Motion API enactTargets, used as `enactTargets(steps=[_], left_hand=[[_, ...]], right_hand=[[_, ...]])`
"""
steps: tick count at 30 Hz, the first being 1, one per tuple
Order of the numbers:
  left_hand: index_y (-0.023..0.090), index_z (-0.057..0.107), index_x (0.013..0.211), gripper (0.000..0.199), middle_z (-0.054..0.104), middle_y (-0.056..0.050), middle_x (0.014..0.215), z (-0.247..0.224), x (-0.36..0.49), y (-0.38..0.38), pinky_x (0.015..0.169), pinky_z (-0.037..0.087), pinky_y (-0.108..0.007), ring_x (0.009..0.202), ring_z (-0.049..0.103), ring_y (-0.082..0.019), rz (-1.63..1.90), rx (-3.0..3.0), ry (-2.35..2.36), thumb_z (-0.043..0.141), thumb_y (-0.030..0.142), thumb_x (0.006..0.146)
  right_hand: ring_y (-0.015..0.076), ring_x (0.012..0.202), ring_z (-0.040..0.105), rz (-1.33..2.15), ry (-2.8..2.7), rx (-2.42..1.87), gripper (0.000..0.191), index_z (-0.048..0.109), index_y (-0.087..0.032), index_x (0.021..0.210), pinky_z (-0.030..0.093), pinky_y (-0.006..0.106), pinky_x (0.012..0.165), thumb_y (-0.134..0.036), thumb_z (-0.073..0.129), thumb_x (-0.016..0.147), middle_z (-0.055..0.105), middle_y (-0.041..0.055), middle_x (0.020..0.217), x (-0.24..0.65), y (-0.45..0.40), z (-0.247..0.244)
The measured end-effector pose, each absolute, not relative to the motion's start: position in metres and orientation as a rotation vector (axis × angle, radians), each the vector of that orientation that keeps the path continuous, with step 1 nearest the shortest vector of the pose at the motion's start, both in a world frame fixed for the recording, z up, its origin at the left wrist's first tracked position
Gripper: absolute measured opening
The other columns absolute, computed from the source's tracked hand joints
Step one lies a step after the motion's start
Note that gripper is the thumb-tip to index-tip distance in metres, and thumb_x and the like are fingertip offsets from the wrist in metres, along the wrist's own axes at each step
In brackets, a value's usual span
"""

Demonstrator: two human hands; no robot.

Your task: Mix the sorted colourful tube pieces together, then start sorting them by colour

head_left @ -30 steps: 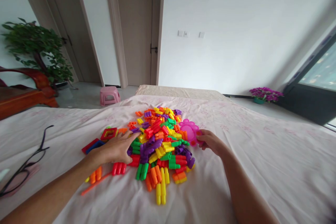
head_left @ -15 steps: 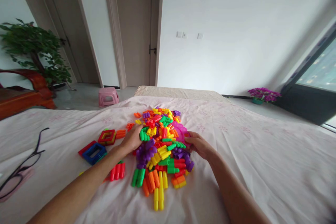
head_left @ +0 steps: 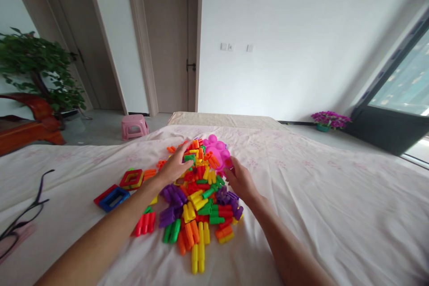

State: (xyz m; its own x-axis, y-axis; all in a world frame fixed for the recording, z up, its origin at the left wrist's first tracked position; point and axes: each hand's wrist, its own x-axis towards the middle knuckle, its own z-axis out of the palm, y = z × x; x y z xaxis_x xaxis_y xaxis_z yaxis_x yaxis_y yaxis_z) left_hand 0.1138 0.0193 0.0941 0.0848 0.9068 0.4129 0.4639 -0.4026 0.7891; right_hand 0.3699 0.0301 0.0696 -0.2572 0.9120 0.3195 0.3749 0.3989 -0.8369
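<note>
A heap of plastic pieces in red, yellow, green, orange and purple lies on the cloth-covered surface. My right hand grips the edge of a pink scalloped tray, which is tilted up at the heap's far right side with a few orange pieces on it. Over the heap's left side is my left hand, fingers apart and reaching forward beside a green piece. Purple pieces lie just nearer than that hand.
Square frames, one red and one blue, lie left of the heap. Black glasses rest at the far left. Beyond the covered surface stand a pink stool and purple flowers.
The pink tray has moved up and away with my right hand and shows more of itself. My left hand has shifted forward and its fingers have spread. The view has turned slightly.
</note>
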Motion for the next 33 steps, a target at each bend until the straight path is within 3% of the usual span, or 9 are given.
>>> enactTargets(steps=[4,8,11,14,20,26,33], left_hand=[[0.025,0.029,0.151,0.075,0.030,-0.012,0.157,0.081,0.102,-0.032,0.117,0.024,-0.051,0.144,0.027,-0.030,1.162,2.084,1.510,0.060,0.042,0.084],[0.034,0.019,0.154,0.106,0.017,-0.011,0.161,0.051,0.098,-0.099,0.114,0.026,-0.057,0.146,0.018,-0.039,0.869,2.296,1.595,0.073,0.060,0.066],[0.036,0.015,0.154,0.119,0.007,-0.010,0.163,0.032,0.104,-0.136,0.111,0.030,-0.061,0.145,0.015,-0.044,0.725,2.392,1.642,0.078,0.062,0.057],[0.036,0.015,0.154,0.130,0.001,-0.010,0.164,0.024,0.117,-0.151,0.110,0.031,-0.062,0.144,0.013,-0.047,0.656,2.456,1.712,0.087,0.050,0.047],[0.032,0.017,0.154,0.115,-0.001,-0.012,0.163,0.025,0.145,-0.139,0.108,0.039,-0.053,0.140,0.031,-0.041,0.806,2.496,1.755,0.082,0.039,0.059],[0.035,0.020,0.153,0.110,0.005,-0.008,0.163,0.026,0.167,-0.119,0.110,0.036,-0.050,0.142,0.028,-0.037,0.865,2.503,1.767,0.080,0.043,0.062],[0.034,0.025,0.152,0.098,0.002,-0.014,0.162,0.029,0.185,-0.089,0.105,0.039,-0.056,0.142,0.025,-0.041,1.002,2.412,1.693,0.076,0.043,0.069]], right_hand=[[0.0136,0.053,0.061,0.860,-1.684,-1.220,0.025,0.051,-0.020,0.104,0.048,0.022,0.045,-0.030,0.051,0.081,0.061,-0.0023,0.068,0.389,0.039,0.076],[0.0140,0.053,0.060,1.096,-1.484,-1.256,0.025,0.051,-0.018,0.094,0.048,0.023,0.043,-0.032,0.057,0.073,0.060,-0.0017,0.065,0.420,0.045,0.082],[0.0133,0.053,0.059,1.173,-1.448,-1.332,0.025,0.052,-0.017,0.089,0.047,0.022,0.043,-0.032,0.060,0.070,0.061,-0.0004,0.064,0.445,0.041,0.080],[0.0130,0.054,0.059,1.256,-1.470,-1.410,0.025,0.054,-0.017,0.088,0.048,0.023,0.045,-0.032,0.062,0.069,0.062,0.0003,0.066,0.467,0.030,0.070],[0.0110,0.047,0.055,1.404,-1.519,-1.497,0.025,0.052,-0.018,0.085,0.043,0.021,0.043,-0.035,0.062,0.071,0.059,-0.0023,0.059,0.487,-0.004,0.050],[0.0098,0.045,0.053,1.593,-1.573,-1.334,0.028,0.049,-0.018,0.080,0.041,0.020,0.043,-0.042,0.061,0.073,0.060,-0.0019,0.059,0.454,-0.040,0.052],[0.0105,0.051,0.054,1.609,-1.393,-1.134,0.020,0.052,-0.018,0.084,0.043,0.021,0.046,-0.035,0.059,0.076,0.060,-0.0012,0.064,0.407,-0.057,0.048]])
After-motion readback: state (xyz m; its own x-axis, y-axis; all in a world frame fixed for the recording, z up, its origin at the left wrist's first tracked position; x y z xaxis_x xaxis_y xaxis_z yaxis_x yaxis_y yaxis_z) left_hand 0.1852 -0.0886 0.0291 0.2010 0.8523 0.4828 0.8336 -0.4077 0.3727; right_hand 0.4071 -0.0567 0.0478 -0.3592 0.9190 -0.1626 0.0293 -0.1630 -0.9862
